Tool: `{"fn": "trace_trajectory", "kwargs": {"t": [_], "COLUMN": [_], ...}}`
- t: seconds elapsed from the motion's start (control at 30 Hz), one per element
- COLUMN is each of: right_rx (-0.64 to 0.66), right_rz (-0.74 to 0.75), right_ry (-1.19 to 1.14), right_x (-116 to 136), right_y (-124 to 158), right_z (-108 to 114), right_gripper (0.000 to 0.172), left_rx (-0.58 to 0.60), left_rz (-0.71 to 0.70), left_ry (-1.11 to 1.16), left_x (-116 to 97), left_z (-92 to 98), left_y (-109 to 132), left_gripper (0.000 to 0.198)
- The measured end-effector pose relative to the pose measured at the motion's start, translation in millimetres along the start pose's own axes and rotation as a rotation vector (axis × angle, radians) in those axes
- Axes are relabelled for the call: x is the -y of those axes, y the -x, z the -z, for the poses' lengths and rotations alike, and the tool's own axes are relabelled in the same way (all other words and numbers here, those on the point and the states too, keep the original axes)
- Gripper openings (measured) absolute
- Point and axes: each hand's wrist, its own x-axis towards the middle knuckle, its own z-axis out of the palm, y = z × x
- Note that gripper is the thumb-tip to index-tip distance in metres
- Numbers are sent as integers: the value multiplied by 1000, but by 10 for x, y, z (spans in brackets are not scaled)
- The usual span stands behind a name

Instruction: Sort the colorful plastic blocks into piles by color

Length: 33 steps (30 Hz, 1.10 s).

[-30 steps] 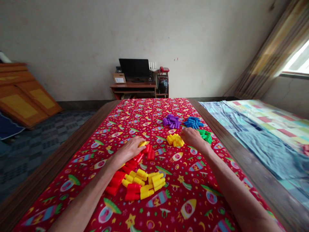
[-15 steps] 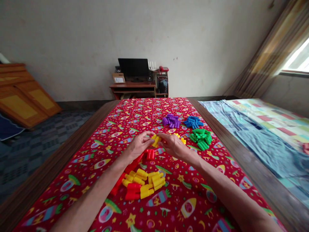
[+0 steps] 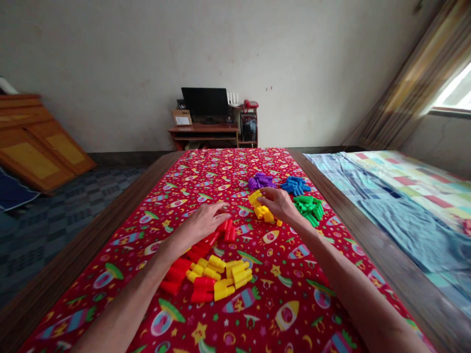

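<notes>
Red patterned tablecloth (image 3: 272, 294) on table (image 3: 132, 196). Right hand (image 3: 280, 203) at far yellow blocks (image 3: 262, 212), fingertips against one; gripping or letting go, cannot tell. Left hand (image 3: 200, 223) empty, fingers parted, by red blocks (image 3: 230, 231). Step: apparently handling yellow pile; calls for careful fingertip work.

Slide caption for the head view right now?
Right hand at the yellow pile, left hand by red blocks; purple pile, blue pile and green pile also on the red cloth.
</notes>
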Motion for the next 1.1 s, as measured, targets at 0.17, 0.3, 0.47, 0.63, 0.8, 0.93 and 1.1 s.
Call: {"fn": "trace_trajectory", "kwargs": {"t": [0.17, 0.3, 0.47, 0.63, 0.8, 0.93, 1.1], "right_rx": [-29, -57, -115, 23, 208, 183, 69], "right_rz": [-63, -57, -22, -72, -103, -133, 149], "right_ry": [367, 559, 653, 722, 841, 822, 396], "right_x": [-274, -353, -430, -332, -78, 52, 291], "right_y": [-27, 89, 147, 112, 131, 102, 150], "right_z": [114, 40, 9, 130, 249, 295, 189], "right_gripper": [25, 27, 26, 29, 23, 30, 34], "left_rx": [274, 298, 163, 268, 229, 146, 35], "left_rz": [108, 87, 184, 292, 300, 273, 234], "left_ry": [-110, -221, -241, -169, -234, -274, 35], "left_x": [190, 339, 559, 622, 617, 533, 175], "left_z": [276, 290, 468, 561, 474, 512, 485], "left_y": [98, 164, 276, 649, 877, 782, 570], "left_gripper": [44, 43, 54, 40, 46, 47, 60]}}
